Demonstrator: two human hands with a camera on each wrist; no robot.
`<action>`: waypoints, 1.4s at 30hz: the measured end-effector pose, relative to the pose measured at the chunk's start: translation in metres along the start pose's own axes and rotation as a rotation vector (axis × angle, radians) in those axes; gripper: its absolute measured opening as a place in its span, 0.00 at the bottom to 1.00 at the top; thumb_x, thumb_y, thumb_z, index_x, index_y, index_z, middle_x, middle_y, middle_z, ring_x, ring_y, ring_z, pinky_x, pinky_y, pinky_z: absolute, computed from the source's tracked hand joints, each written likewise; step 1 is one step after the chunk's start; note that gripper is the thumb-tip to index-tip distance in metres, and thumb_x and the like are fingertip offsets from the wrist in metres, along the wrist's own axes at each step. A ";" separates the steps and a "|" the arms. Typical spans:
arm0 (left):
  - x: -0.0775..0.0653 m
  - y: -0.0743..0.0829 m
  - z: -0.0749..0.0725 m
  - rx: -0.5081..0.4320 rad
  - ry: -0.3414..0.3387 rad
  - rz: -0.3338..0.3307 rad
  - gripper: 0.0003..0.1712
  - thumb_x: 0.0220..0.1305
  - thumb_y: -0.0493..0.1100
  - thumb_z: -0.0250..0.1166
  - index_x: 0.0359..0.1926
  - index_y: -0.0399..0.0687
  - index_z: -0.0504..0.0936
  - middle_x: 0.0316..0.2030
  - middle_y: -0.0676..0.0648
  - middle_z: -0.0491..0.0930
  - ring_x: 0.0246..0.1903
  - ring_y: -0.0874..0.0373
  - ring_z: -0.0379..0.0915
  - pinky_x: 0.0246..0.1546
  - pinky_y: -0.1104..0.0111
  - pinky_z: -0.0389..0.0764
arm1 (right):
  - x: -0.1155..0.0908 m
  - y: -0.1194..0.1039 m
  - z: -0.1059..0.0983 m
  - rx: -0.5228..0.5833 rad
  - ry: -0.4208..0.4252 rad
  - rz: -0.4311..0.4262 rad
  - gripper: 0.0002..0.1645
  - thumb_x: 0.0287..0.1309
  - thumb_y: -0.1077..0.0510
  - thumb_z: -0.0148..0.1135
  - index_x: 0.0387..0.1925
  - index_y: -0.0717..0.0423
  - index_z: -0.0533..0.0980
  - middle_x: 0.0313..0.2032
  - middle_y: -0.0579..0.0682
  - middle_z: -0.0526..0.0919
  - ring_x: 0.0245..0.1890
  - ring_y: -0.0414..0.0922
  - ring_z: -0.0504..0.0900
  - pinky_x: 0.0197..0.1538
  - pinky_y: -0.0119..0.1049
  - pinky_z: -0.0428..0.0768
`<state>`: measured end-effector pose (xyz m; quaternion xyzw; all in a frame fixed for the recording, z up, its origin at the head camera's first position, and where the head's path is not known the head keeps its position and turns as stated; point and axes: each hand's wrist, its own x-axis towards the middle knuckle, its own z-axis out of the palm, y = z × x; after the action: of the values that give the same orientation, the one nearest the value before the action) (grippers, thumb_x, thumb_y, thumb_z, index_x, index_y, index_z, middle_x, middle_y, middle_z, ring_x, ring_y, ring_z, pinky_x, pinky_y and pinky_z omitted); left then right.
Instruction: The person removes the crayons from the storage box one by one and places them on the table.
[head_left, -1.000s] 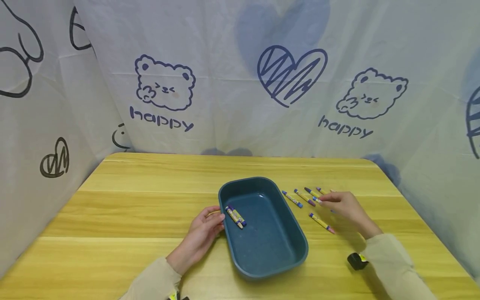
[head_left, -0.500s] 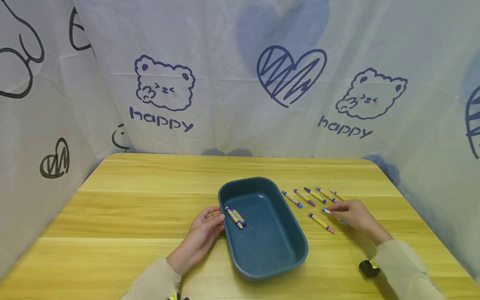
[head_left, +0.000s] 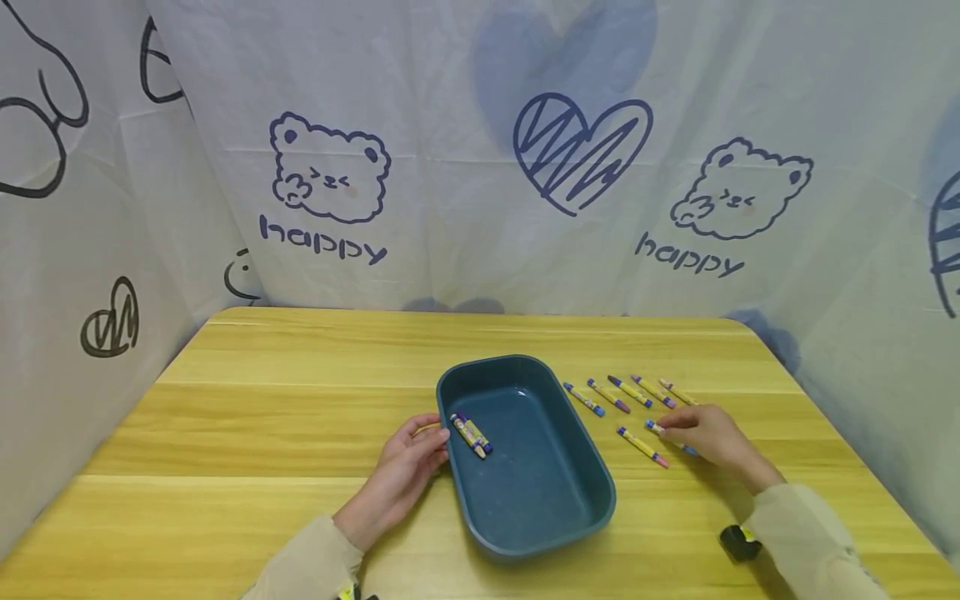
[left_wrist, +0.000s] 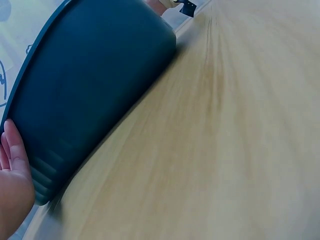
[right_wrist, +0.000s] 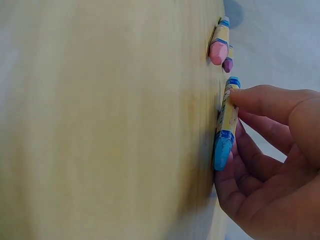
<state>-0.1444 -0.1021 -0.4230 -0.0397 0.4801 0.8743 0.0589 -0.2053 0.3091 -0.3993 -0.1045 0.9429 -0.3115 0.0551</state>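
Observation:
My right hand [head_left: 708, 433] pinches a light-blue crayon [right_wrist: 228, 117] with a yellow wrapper at the table's right side. In the right wrist view the thumb lies on its wrapper and its blue tip points down. The crayon is at the table surface; whether it touches is hard to tell. My left hand [head_left: 401, 471] rests against the left wall of a dark teal plastic bin [head_left: 525, 492], thumb tip at the rim. In the left wrist view its fingers lie straight along the bin's outer wall. Two crayons [head_left: 471, 435] lie side by side inside the bin.
Several crayons [head_left: 630, 390] lie in a slanted row right of the bin, beyond my right hand. A pink crayon [head_left: 642, 447] lies apart, between bin and hand. The wooden table [head_left: 300, 400] ends at a white printed curtain [head_left: 450, 208].
My right hand has moved toward me and slightly right with the light-blue crayon, away from the row, uncovering the row's right end. The left hand and bin have not moved.

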 end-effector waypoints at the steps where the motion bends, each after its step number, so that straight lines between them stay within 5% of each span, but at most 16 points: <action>1: 0.000 0.000 0.000 -0.004 0.001 -0.001 0.13 0.63 0.25 0.55 0.49 0.34 0.68 0.35 0.47 0.78 0.30 0.61 0.74 0.35 0.74 0.77 | 0.000 0.000 0.000 0.002 0.001 -0.001 0.15 0.61 0.58 0.64 0.44 0.66 0.81 0.42 0.61 0.83 0.45 0.60 0.79 0.43 0.50 0.80; 29: -0.001 0.001 0.003 0.007 0.005 0.005 0.13 0.65 0.25 0.54 0.49 0.35 0.68 0.34 0.47 0.78 0.31 0.62 0.73 0.35 0.74 0.76 | -0.001 -0.009 -0.005 0.019 0.008 -0.004 0.19 0.64 0.57 0.60 0.49 0.69 0.78 0.44 0.63 0.82 0.45 0.59 0.79 0.44 0.50 0.80; 42: 0.000 0.001 0.002 0.001 0.014 -0.007 0.13 0.64 0.25 0.54 0.49 0.34 0.68 0.34 0.46 0.78 0.30 0.61 0.73 0.34 0.74 0.76 | 0.006 -0.075 -0.017 0.046 0.045 -0.094 0.20 0.65 0.56 0.60 0.52 0.66 0.78 0.50 0.62 0.80 0.50 0.59 0.78 0.49 0.53 0.78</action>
<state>-0.1443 -0.1013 -0.4213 -0.0477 0.4808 0.8736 0.0586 -0.2016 0.2588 -0.3409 -0.1403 0.9305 -0.3376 0.0219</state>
